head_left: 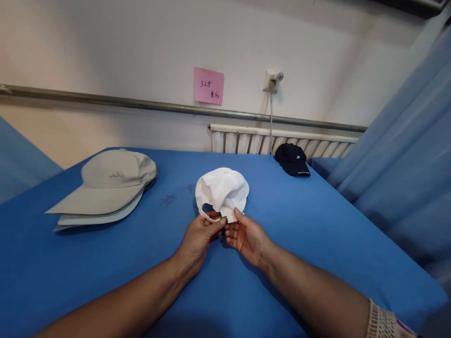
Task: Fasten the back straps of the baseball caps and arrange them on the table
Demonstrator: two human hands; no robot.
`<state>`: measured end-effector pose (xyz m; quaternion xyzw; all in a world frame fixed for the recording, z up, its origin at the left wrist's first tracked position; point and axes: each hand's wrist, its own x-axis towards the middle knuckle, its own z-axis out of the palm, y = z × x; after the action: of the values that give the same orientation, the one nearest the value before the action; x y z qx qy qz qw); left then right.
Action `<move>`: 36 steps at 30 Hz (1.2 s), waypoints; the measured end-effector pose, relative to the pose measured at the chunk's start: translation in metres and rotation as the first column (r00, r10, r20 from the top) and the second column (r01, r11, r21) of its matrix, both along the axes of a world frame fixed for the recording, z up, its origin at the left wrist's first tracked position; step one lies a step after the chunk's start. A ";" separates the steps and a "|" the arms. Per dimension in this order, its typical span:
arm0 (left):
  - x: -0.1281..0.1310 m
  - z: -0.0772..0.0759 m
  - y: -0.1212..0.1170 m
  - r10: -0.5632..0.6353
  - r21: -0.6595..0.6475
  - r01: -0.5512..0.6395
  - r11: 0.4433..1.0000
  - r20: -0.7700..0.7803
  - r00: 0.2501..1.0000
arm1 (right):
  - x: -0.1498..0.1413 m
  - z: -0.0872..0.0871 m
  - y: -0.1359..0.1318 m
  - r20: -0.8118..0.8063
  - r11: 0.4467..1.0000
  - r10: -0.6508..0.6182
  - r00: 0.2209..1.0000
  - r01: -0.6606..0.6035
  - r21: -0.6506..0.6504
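Note:
A white baseball cap (225,188) faces me with its back opening and adjustable strap toward me, in the middle of the blue-covered table. My left hand (202,234) pinches the strap near its small buckle, thumb on top. Just to the right, my right hand (248,237) grips the strap's other part at the cap's rear edge, its thumb against the white fabric. The cap's brim is hidden behind the crown. What the curled lower fingers touch underneath cannot be made out.
A stack of pale caps (112,178) lies on the left of the blue cover (169,291). At the far right corner sits a dark navy cap (292,159). Behind are a radiator (243,141) and a metal rail (141,103). A blue curtain (398,126) hangs at right.

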<state>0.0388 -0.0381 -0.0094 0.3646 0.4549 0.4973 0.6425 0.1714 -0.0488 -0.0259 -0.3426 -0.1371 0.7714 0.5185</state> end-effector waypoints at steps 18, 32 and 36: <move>-0.001 -0.008 0.004 -0.005 0.017 0.006 1.000 -0.015 1.000 | -0.007 -0.006 -0.005 0.112 0.991 -0.049 0.992 0.034 0.128; -0.002 -0.010 0.003 -0.010 0.014 0.010 1.000 -0.018 1.000 | -0.007 -0.004 -0.006 0.138 0.991 -0.047 0.989 0.029 0.130; -0.003 -0.010 0.003 -0.029 0.010 0.029 1.000 -0.002 1.000 | -0.007 -0.003 -0.006 0.137 0.990 -0.043 0.990 0.024 0.137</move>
<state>0.0359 -0.0353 -0.0193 0.3751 0.4477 0.4897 0.6474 0.1644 -0.0552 -0.0291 -0.3623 -0.2193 0.7256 0.5424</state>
